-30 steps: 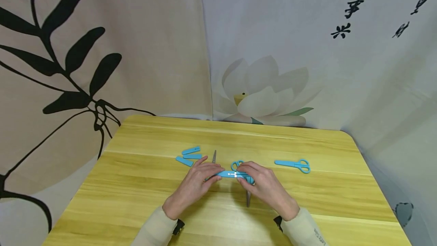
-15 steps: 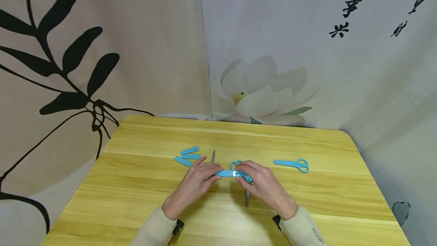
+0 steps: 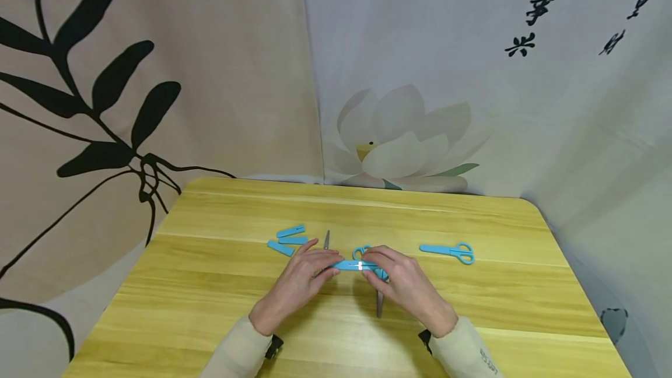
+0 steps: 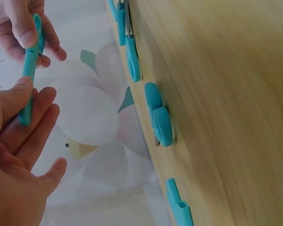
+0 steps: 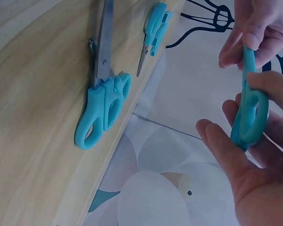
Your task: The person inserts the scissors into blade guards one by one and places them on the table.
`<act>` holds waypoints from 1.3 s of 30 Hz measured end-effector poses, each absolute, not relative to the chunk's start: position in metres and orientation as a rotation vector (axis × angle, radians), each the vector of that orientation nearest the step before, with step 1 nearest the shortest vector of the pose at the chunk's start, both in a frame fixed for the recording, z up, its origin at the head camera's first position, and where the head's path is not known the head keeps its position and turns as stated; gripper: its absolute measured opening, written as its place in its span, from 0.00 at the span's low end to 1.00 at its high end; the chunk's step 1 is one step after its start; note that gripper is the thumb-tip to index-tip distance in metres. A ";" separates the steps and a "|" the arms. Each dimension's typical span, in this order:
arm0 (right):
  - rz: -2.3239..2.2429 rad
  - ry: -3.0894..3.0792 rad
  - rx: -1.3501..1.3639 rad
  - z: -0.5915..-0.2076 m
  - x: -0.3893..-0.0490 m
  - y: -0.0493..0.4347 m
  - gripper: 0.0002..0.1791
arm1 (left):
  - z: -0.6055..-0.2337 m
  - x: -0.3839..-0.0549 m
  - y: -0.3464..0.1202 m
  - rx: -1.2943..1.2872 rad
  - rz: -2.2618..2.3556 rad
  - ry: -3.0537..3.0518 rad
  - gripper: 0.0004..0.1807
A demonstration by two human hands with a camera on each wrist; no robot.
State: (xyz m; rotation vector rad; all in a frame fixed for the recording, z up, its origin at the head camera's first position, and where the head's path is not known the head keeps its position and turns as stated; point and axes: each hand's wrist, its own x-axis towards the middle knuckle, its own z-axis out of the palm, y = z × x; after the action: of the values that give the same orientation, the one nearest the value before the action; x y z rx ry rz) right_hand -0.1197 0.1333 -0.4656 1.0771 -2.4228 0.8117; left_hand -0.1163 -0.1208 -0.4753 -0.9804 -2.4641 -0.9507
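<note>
A pair of light blue scissors with its blades in a blue sheath (image 3: 347,265) is held level between both hands over the table. The left hand (image 3: 295,284) pinches the sheath end between thumb and fingers. At the other end, the right hand (image 3: 409,284) grips the blue handles (image 5: 254,117). Under the right hand lie bare-bladed scissors (image 3: 379,303), blade toward the person, handles partly hidden. Another narrow metal blade (image 3: 327,240) shows beyond the left hand; the hand covers its handle side in the head view.
To the right lies a pair of sheathed blue scissors (image 3: 446,251). Three loose blue sheaths (image 3: 291,241) are grouped beyond the left hand. The wooden table (image 3: 210,308) ends at a printed curtain (image 3: 252,74) behind it.
The head view has drifted slightly, moving everything a little left in the picture. Both hands keep the same hold on the sheathed scissors.
</note>
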 end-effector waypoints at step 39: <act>0.790 -2.367 1.089 -0.469 -0.120 0.137 0.15 | -0.477 -0.119 -0.115 -1.033 -0.967 -2.390 0.12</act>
State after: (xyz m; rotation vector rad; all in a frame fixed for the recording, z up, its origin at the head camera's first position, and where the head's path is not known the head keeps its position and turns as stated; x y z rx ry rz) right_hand -0.1199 0.1369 -0.4694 1.0887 -2.3665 0.7901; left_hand -0.1193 -0.1155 -0.4772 -1.0326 -2.3896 -0.9668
